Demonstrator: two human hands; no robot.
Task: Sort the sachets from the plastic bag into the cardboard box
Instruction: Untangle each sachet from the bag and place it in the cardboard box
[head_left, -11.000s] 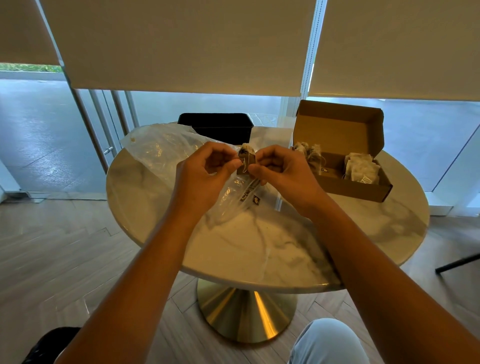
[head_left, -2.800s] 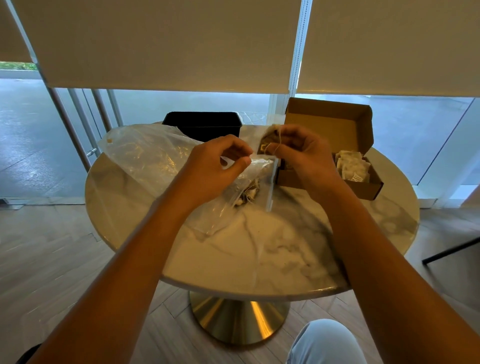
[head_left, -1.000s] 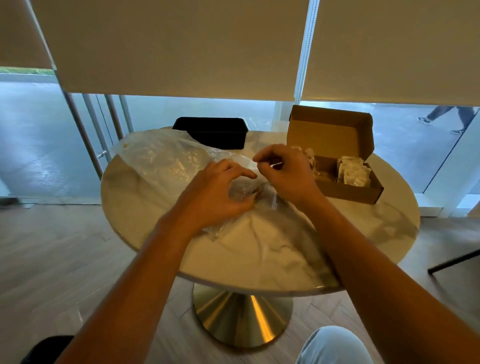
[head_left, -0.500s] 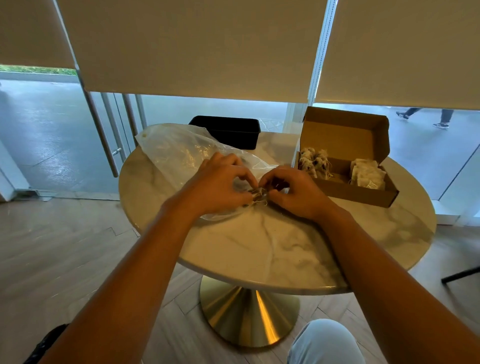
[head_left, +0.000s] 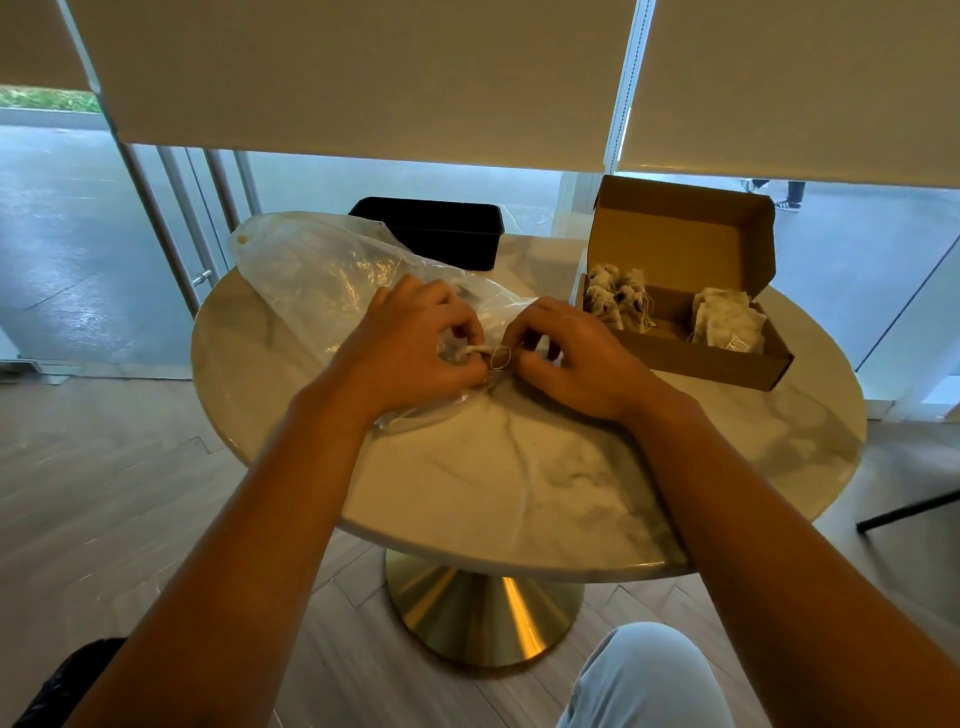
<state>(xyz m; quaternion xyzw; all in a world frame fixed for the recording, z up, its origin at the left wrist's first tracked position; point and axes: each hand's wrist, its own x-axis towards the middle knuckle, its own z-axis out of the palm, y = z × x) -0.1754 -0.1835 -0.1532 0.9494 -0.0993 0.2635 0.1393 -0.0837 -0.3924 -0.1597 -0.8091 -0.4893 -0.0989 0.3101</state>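
Observation:
A clear plastic bag (head_left: 322, 270) lies crumpled on the round marble table (head_left: 519, 467). My left hand (head_left: 415, 353) and my right hand (head_left: 571, 358) meet at the bag's near end, both with curled fingers pinching a small sachet and its thin string (head_left: 498, 356); the sachet is mostly hidden by my fingers. To the right stands the open cardboard box (head_left: 727, 364), with stringed sachets (head_left: 618, 301) in its left part and flat pale sachets (head_left: 727, 322) in its right part.
A black rectangular tray (head_left: 441, 234) sits at the table's far edge behind the bag. The box lid (head_left: 685, 239) stands upright. Window blinds and glass are beyond. My knee (head_left: 649, 680) shows below the table's gold pedestal (head_left: 478, 613).
Both hands have stayed together at the bag's near end, now working the sachet's string between the fingertips. The view has shifted slightly.

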